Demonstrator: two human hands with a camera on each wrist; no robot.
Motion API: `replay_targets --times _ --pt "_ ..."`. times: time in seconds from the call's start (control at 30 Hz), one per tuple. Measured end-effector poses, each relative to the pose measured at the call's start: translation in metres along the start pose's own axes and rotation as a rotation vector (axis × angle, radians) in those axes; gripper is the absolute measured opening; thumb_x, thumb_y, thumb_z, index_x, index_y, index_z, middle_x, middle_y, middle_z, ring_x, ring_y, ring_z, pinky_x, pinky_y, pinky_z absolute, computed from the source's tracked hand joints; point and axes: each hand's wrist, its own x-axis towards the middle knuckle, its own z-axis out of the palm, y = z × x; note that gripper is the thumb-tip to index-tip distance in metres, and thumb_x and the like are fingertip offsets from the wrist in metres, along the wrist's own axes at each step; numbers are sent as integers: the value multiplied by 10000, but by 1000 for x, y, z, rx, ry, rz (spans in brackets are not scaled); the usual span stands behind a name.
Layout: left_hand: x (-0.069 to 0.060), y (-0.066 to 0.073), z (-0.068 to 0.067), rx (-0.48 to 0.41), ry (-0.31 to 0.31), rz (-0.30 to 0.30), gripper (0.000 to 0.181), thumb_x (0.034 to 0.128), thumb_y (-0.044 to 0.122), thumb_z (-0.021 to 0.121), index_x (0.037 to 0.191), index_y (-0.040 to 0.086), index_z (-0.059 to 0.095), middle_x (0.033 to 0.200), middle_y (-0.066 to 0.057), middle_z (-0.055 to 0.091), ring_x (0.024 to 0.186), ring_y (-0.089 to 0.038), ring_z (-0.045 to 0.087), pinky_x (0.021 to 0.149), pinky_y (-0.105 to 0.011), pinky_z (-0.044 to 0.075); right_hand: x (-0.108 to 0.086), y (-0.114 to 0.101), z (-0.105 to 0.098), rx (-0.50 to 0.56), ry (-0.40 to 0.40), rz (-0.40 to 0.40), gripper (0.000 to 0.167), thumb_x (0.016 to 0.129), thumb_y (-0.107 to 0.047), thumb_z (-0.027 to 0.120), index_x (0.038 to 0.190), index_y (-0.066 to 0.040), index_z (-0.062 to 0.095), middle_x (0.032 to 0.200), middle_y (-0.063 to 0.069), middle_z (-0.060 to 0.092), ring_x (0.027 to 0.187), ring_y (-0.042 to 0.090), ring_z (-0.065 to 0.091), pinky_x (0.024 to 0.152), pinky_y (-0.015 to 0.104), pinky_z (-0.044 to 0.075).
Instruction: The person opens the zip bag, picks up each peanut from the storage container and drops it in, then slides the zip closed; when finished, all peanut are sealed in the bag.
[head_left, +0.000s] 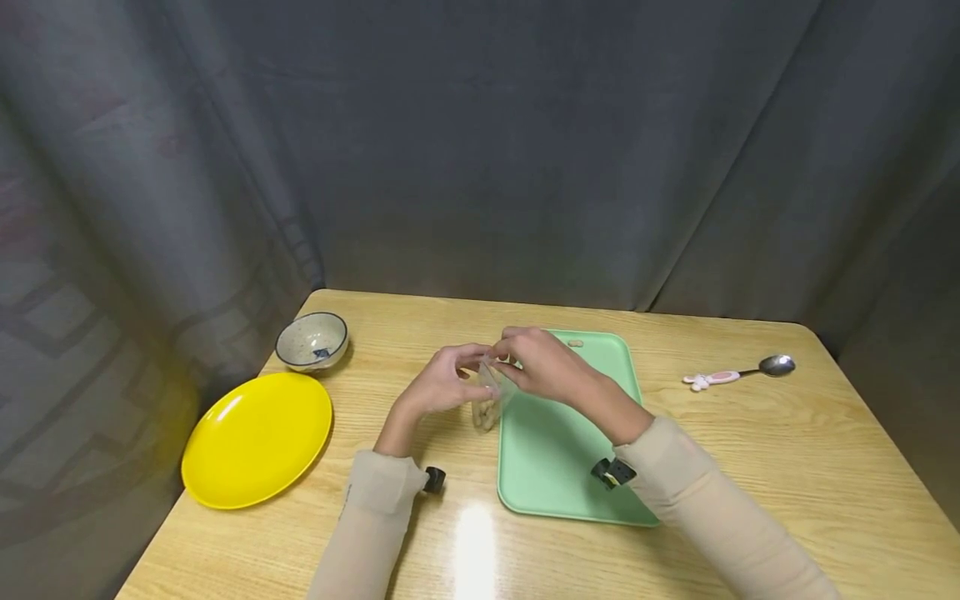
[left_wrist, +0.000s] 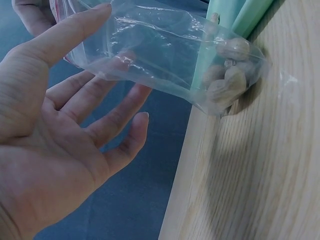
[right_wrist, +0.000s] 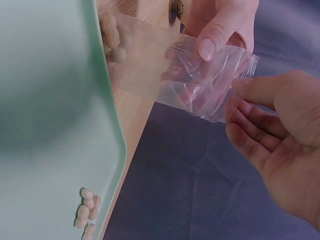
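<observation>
A clear zip bag (head_left: 487, 400) (left_wrist: 160, 50) (right_wrist: 155, 60) hangs upright at the green tray's left edge, peanuts (left_wrist: 230, 85) (right_wrist: 111, 35) gathered in its bottom. My left hand (head_left: 448, 381) (left_wrist: 65, 125) (right_wrist: 225, 25) holds the bag between thumb and fingers below its top. At the bag's top edge, my right hand (head_left: 543, 364) (right_wrist: 285, 120) pinches the plastic between thumb and fingertips. On the green tray (head_left: 555, 450) (right_wrist: 55, 110) several peanuts (right_wrist: 87, 205) lie near one edge in the right wrist view.
A yellow plate (head_left: 257, 440) lies at the left, with a speckled bowl (head_left: 312, 340) behind it. To the right of the tray is a spoon (head_left: 738, 372) with a pink and white handle. Grey curtains (head_left: 480, 150) stand behind the wooden table (head_left: 780, 467).
</observation>
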Motion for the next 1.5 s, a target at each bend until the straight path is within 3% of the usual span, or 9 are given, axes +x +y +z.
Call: replay_targets --times 0.17,0.3,0.47,0.63,0.7,0.9,1.2,1.37,1.5 --pt "-1 1 -1 -5 5 -12 553 826 182 806 1344 154 613 1253 40 643 1111 -192 594 927 -488 494 2 0 -3 39 7 -6 101 900 -51 729 991 -42 771 855 17 667 705 100 582 618 249 486" --pt "-1 1 -2 -6 6 -1 555 823 178 809 1338 120 612 1205 -1 668 1088 -188 602 929 -484 490 4 10 -8 51 20 34 123 898 -27 719 1016 -16 751 905 53 687 759 149 634 664 298 528" --pt "-1 1 -2 7 2 3 601 821 192 812 1364 72 584 1164 -13 688 1078 -195 610 957 -512 460 -4 39 -10 -19 20 140 131 897 -16 706 1024 11 729 942 111 695 811 230 659 710 377 547" --pt "-1 1 -1 3 -2 -4 632 812 188 816 1377 51 568 1189 -51 683 1089 -201 605 970 -496 456 -23 75 4 -116 -36 279 145 887 -17 716 1028 17 726 943 142 663 850 287 645 718 419 539" --pt "0 1 0 5 -5 -3 644 811 193 815 1383 42 560 1203 -65 679 1093 -198 600 972 -485 457 -31 88 12 -119 -57 327 127 878 -10 728 1004 7 737 929 133 665 846 287 638 715 422 538" --pt "2 0 2 13 -6 1 647 812 182 814 1387 39 556 1222 -84 672 1099 -189 593 977 -486 456 -50 113 32 -55 -69 365 131 856 94 698 863 -21 760 901 118 715 835 303 643 677 387 482" --pt "2 1 2 6 5 -9 625 809 184 818 1375 74 575 1213 -64 678 1102 -185 592 979 -480 456 -56 122 44 -28 -51 415 117 885 56 693 976 13 752 980 163 720 877 313 679 683 382 533" --pt "1 1 2 26 7 -10 611 814 179 814 1372 93 580 1195 -21 680 1096 -176 596 975 -462 461 -56 122 46 -11 -39 414 103 903 54 669 943 1 748 1055 188 719 725 240 636 567 304 427" --pt "0 2 1 32 5 -11 616 817 180 813 1377 84 575 1183 12 680 1097 -172 596 979 -465 459 -55 118 40 -33 -16 398 100 892 58 679 957 31 751 938 166 706 678 189 554 578 318 450"
